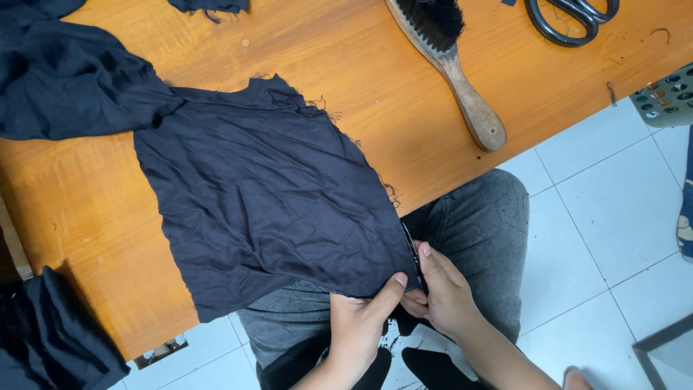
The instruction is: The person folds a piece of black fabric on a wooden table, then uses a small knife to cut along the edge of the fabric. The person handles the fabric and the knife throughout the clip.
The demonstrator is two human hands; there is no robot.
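Head view: we look down at a dark cloth (267,195) spread on the desk (404,123), its lower corner hanging off the edge over our lap. Our left hand (359,325) pinches that corner, thumb on top and fingers curled under, so its grip is closed on the cloth. Our right hand (446,292) meets it at the same corner, fingers folded around the hem beside a thin dark strip, perhaps a zipper or seam, which we cannot make out clearly; that grip is closed on the cloth too.

A wooden brush (451,61) lies well apart on the desk, with scissors (574,18) near the top edge and more dark fabric (65,79) at the left.

We judge the risks to be these: the cloth is thin and its edges fray, so a hard pull between the two hands could tear threads loose. With much of it overhanging, a tug could drag the whole piece off the desk. The wrinkles could also let the hem shift out of line.
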